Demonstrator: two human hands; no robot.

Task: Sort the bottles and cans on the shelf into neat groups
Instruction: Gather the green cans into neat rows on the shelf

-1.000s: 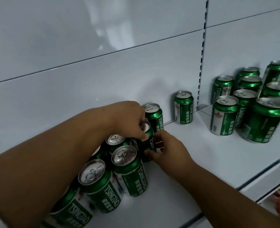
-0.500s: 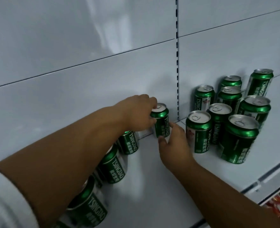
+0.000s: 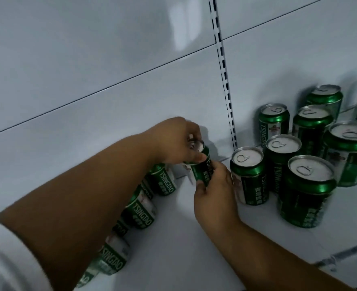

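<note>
Gripping a tilted green aluminium beer can [image 3: 200, 171], the left hand [image 3: 177, 141] curls over its top; the right hand [image 3: 213, 192] pinches its base.

Thirteen green cans [image 3: 249, 175] visible on one white shelf [image 3: 173, 238], two hands [image 3: 213, 192]

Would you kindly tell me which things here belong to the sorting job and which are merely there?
Job:
held can
left hand
right hand
row of cans on the left
cluster of cans on the right

Merely there:
shelf board
back panel
slotted upright
</note>
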